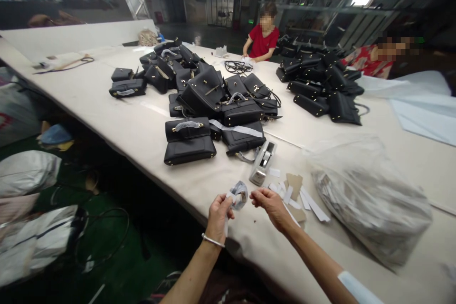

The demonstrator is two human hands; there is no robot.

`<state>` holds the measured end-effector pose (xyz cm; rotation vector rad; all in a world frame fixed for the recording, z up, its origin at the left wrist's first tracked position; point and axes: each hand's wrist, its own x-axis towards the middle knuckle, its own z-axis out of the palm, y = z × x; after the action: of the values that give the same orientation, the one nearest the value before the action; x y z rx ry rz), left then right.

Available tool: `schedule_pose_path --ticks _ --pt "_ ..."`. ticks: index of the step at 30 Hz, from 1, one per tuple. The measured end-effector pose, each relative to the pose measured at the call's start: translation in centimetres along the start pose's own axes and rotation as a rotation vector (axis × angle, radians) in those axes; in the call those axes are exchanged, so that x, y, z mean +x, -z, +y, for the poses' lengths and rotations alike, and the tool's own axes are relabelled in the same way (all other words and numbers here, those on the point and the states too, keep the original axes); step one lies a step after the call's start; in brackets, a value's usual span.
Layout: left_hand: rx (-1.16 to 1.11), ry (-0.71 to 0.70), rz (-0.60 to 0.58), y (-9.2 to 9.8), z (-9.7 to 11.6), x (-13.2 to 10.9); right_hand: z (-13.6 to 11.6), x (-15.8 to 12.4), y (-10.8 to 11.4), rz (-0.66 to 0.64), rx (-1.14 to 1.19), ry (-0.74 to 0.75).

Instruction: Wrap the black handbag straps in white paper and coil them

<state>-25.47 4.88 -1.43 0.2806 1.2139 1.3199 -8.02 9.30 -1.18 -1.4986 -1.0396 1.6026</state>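
Observation:
Near the table's front edge, my left hand (220, 213) is closed round a coiled strap (240, 195) wrapped in pale, translucent film, with a white strip by the fingers. Just to its right, the thumb and fingertips of my right hand (268, 203) are pinched together. Whatever they hold is too small to make out. Beyond both hands stands a tape dispenser (262, 163). White paper strips (313, 203) and brown card pieces (294, 184) lie beside my right hand. A black handbag (190, 141) with a wrapped handle rests to the left of the dispenser.
Many black handbags (206, 88) are heaped mid-table, with another heap (320, 80) at right. A filled clear plastic bag (374, 213) sits right of my right arm. A person in red (263, 40) works across the table beside black cords (238, 67); another person (372, 59) is farther right.

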Motion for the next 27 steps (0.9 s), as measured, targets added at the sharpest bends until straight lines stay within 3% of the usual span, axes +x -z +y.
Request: schedule_pose_path --ticks 3,5,17,27 --pt "0.080 -0.039 -0.047 -0.6 -0.3 -0.4 -2.2 -1.6 -1.1 -0.176 -0.148 0.077" --pt "0.115 -0.056 -0.077 -1.1 -0.5 -0.8 -2.8 -1.9 -1.4 -0.205 -0.234 0.099" --pt "0.258 -0.135 -0.215 -4.1 -1.8 -1.4 -3.5 -3.8 1.4 -0.079 -0.273 0.067" --pt "0.277 -0.036 -0.373 -6.5 -3.5 -3.1 -2.8 -6.0 4.1 0.021 -0.232 -0.012"
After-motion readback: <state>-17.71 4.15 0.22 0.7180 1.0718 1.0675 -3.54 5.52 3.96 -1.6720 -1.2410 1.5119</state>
